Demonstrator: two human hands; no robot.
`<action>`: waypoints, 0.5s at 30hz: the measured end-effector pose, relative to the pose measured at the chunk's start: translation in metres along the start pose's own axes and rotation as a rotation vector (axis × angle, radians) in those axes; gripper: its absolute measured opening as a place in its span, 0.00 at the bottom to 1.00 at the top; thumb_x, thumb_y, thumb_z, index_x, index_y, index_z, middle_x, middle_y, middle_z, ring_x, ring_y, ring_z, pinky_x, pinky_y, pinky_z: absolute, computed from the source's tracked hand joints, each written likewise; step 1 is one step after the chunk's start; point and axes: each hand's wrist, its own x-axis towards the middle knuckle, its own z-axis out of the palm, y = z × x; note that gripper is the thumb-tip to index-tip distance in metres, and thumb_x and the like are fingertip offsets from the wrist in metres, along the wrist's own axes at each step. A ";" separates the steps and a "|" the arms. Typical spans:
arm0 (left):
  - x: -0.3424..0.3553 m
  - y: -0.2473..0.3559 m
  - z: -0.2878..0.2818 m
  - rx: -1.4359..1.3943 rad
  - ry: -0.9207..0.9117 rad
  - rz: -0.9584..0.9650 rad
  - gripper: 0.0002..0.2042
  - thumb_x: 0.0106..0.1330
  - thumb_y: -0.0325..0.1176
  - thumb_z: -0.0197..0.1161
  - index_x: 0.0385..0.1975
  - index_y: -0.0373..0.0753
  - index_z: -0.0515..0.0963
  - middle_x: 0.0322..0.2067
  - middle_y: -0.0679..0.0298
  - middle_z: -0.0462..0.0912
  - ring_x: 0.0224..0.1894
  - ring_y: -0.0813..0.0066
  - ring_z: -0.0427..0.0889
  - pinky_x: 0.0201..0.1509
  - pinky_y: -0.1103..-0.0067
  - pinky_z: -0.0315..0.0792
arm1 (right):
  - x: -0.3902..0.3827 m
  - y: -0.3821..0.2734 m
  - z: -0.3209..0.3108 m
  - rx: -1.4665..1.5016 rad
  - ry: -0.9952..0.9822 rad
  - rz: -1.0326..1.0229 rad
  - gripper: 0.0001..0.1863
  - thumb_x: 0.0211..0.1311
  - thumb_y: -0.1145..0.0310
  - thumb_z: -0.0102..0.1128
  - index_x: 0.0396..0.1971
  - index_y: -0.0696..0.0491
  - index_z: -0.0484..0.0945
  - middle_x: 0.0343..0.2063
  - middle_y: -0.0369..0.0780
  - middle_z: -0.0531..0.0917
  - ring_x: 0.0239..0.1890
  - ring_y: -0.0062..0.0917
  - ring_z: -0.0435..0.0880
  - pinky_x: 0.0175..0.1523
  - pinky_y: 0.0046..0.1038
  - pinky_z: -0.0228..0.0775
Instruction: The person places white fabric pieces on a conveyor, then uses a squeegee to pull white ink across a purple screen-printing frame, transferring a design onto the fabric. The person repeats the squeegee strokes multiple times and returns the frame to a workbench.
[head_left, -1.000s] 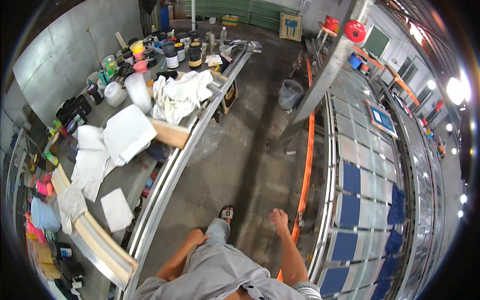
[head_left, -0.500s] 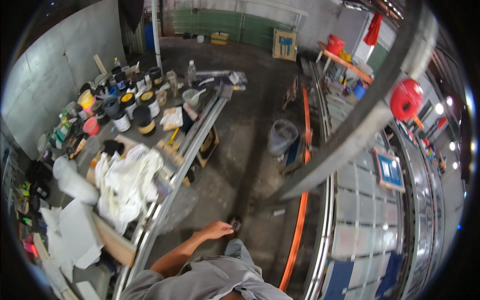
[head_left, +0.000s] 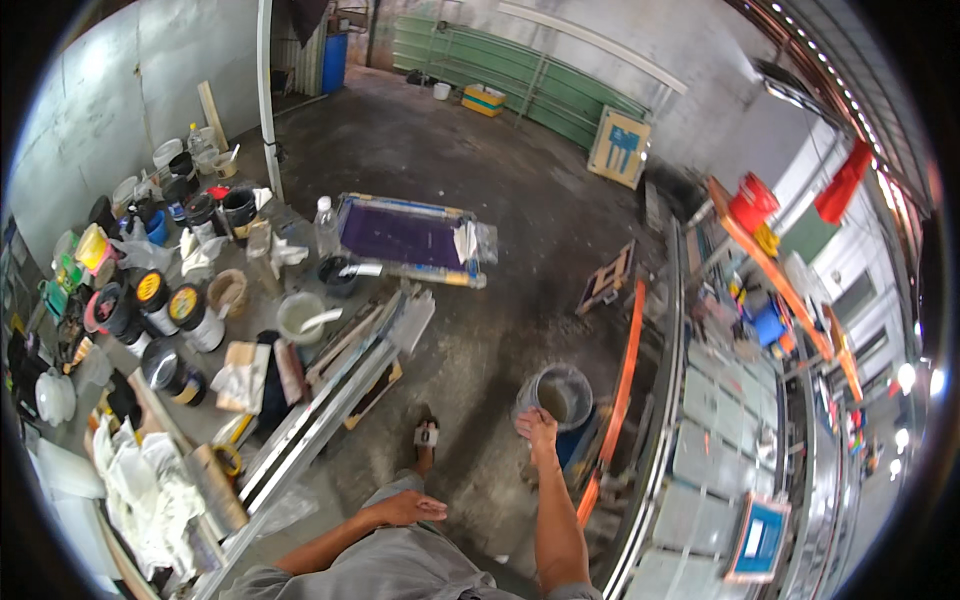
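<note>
My left hand (head_left: 408, 508) hangs low in front of my grey shirt, its fingers stretched out and nothing in it. Near it, my sandalled foot (head_left: 427, 436) stands on the floor. My right hand (head_left: 538, 427) reaches forward with its fingers curled in. Whether anything is inside them is hidden. It overlaps the near rim of a grey bucket (head_left: 581, 380) lined with clear plastic, with murky contents inside. I cannot tell whether hand and bucket touch.
At left, a table with a metal rail (head_left: 318, 440) bears paint tubs (head_left: 200, 327), white cloth (head_left: 150, 500) and a bowl (head_left: 300, 318). A purple screen frame (head_left: 400, 235) lies beyond. At right run an orange bar (head_left: 622, 385) and a long panelled table (head_left: 700, 450).
The view has moved forward and turned. My right arm has come into view over the bucket. My left hand has shifted left and down in the picture, its fingers now stretched out.
</note>
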 end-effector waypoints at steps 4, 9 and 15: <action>0.108 0.067 -0.086 0.008 0.061 0.129 0.32 0.73 0.56 0.62 0.67 0.35 0.74 0.58 0.53 0.84 0.61 0.64 0.82 0.67 0.75 0.70 | 0.127 -0.022 0.028 0.222 -0.177 0.094 0.22 0.71 0.58 0.64 0.54 0.60 0.78 0.44 0.46 0.86 0.44 0.37 0.87 0.50 0.40 0.83; 0.200 0.146 -0.178 -0.237 0.133 0.243 0.32 0.74 0.55 0.62 0.70 0.41 0.71 0.63 0.56 0.81 0.64 0.68 0.77 0.69 0.73 0.68 | 0.249 -0.028 0.070 0.008 -0.170 0.418 0.24 0.68 0.55 0.67 0.53 0.58 0.77 0.50 0.47 0.83 0.53 0.40 0.83 0.54 0.43 0.81; 0.260 0.171 -0.248 -0.525 0.378 0.177 0.29 0.74 0.50 0.63 0.69 0.39 0.73 0.65 0.59 0.79 0.66 0.68 0.75 0.72 0.71 0.66 | 0.446 -0.101 0.132 -0.232 -0.303 0.318 0.31 0.67 0.54 0.68 0.62 0.56 0.72 0.57 0.46 0.79 0.62 0.44 0.76 0.66 0.50 0.69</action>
